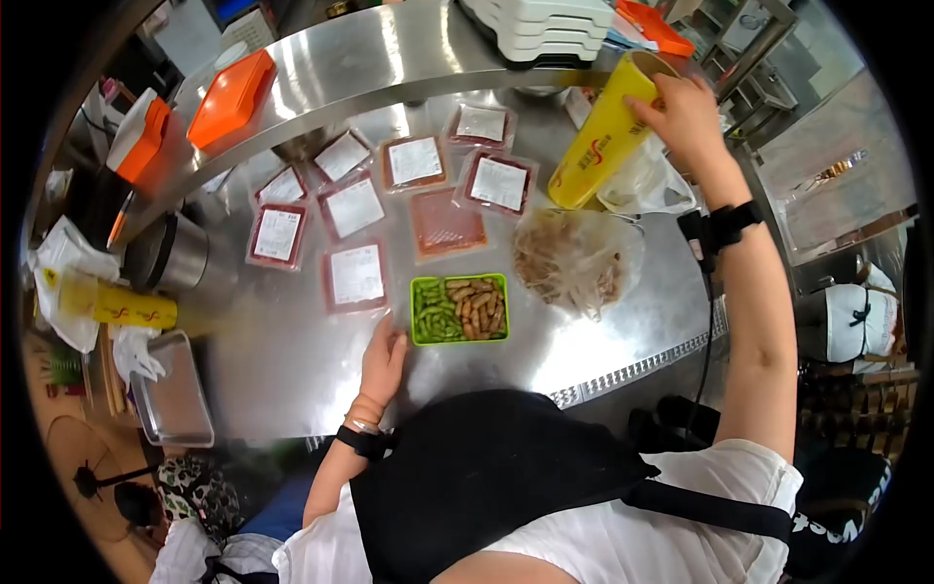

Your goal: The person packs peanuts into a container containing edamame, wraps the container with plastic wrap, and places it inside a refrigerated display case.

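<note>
My right hand (681,112) is closed on the upper rim of a tall yellow cylinder (601,136) that leans at the right of the steel counter. My left hand (382,360) rests on the counter, fingers stretched out, holding nothing. Just right of it sits a green tray (460,341) with green pods on one side and brown pieces on the other. Beyond lie several sealed packs of red contents with white labels, one of them (355,275) near my left fingertips. A clear bag of brownish contents (569,263) is right of the tray.
A raised steel shelf (389,58) curves across the back, with an orange box (232,97) and stacked white containers (545,34). Left are a steel pot (180,251), another yellow cylinder (136,308) and a metal tray (177,394). A person's patterned clothing (197,494) shows at lower left.
</note>
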The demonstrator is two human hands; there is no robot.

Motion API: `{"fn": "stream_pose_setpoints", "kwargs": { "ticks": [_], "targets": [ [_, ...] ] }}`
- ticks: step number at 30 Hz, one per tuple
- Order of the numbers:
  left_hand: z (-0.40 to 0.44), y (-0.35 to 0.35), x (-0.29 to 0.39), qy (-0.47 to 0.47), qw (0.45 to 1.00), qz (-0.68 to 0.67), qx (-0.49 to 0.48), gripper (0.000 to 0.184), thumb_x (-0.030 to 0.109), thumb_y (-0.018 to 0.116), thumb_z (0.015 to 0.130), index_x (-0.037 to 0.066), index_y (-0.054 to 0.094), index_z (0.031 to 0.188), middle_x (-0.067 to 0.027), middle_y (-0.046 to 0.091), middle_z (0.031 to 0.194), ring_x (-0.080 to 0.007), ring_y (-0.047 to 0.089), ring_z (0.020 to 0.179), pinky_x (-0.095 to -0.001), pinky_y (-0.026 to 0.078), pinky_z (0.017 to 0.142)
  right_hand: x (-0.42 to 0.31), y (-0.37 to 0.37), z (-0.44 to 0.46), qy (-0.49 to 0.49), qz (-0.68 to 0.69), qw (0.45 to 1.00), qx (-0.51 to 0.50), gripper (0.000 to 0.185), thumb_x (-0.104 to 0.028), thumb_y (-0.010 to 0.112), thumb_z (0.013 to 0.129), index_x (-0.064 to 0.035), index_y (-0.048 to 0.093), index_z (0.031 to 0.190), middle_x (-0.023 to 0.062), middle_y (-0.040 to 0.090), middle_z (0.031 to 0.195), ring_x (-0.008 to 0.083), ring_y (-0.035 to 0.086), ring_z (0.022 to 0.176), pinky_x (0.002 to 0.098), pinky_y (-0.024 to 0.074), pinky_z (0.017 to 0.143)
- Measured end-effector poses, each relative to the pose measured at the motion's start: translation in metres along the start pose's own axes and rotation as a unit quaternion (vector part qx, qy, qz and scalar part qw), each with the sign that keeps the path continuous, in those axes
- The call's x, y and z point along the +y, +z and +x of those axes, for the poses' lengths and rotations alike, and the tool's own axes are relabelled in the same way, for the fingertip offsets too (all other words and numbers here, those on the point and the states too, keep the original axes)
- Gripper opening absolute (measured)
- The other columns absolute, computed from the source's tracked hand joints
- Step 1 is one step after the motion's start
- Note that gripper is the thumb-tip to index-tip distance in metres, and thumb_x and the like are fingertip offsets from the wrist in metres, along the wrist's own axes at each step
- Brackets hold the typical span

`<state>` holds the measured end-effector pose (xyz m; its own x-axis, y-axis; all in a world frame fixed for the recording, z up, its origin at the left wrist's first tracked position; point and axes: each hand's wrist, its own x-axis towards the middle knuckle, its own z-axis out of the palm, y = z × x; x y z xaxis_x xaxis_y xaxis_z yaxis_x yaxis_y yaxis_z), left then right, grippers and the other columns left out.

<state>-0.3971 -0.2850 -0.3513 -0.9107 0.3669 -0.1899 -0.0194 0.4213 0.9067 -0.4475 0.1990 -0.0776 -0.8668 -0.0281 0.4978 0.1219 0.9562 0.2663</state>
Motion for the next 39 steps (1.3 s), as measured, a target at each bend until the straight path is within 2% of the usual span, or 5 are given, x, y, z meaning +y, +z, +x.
{"fn": "stream_pose_setpoints", "kwargs": {
  "ticks": [12,18,24,33,39],
  "targets": [
    [0.027,-0.007,-0.005,0.126,0.985,0.111,0.037,0.037,0.008,0.056,0.089,0.002,0.053,0.125,-0.0185,0.06,0.117,-0.0352,0.059,0.103,-0.0407,0.049,0.088,-0.032,-0.032,-0.1,0.182,0.187,0.964,-0.046,0.035,-0.037,0.07,0.085,-0.002,0.069,0.089,0.0191,0.066,0.076,0.0376,0.064,0.073,0.0404,0.0485,0.062],
    [0.058,-0.011,0.022,0.257,0.947,0.19,0.034,0.037,0.007,0.057,0.088,0.004,0.054,0.124,-0.0184,0.059,0.117,-0.0363,0.058,0.107,-0.0405,0.047,0.094,0.014,-0.065,-0.149,0.395,0.353,0.846,0.059,0.034,-0.032,0.064,0.093,0.0007,0.069,0.097,0.0009,0.065,0.082,0.0077,0.056,0.072,0.0223,0.0422,0.061],
    [0.022,-0.056,0.07,0.014,0.971,-0.238,-0.002,0.048,0.028,0.054,0.097,0.004,0.046,0.137,-0.0113,0.056,0.128,-0.0264,0.056,0.117,-0.0376,0.044,0.097,-0.006,-0.17,-0.186,0.397,0.504,0.761,0.097,0.039,-0.03,0.06,0.094,0.0045,0.062,0.113,0.0113,0.068,0.102,0.0157,0.066,0.089,0.0271,0.0502,0.079],
    [-0.056,-0.072,0.029,-0.071,0.945,-0.314,-0.05,0.043,0.034,0.049,0.097,0.002,0.056,0.125,-0.0102,0.058,0.123,-0.0221,0.054,0.116,-0.0354,0.04,0.102,-0.19,-0.007,-0.296,0.573,0.692,0.374,-0.231,0.03,-0.03,0.064,0.092,-0.0025,0.066,0.102,0.0041,0.068,0.088,0.0097,0.063,0.073,0.0208,0.0459,0.054],
    [-0.04,-0.052,0.002,0.072,0.995,0.059,0.04,0.02,0.01,0.062,0.085,0.001,0.064,0.103,-0.0157,0.063,0.101,-0.0299,0.06,0.099,-0.0369,0.046,0.092,-0.218,0.051,-0.318,0.524,0.621,0.501,-0.299,0.045,-0.04,0.052,0.099,0.0033,0.065,0.099,0.0101,0.07,0.091,0.017,0.063,0.081,0.03,0.0484,0.076]
  ]
}}
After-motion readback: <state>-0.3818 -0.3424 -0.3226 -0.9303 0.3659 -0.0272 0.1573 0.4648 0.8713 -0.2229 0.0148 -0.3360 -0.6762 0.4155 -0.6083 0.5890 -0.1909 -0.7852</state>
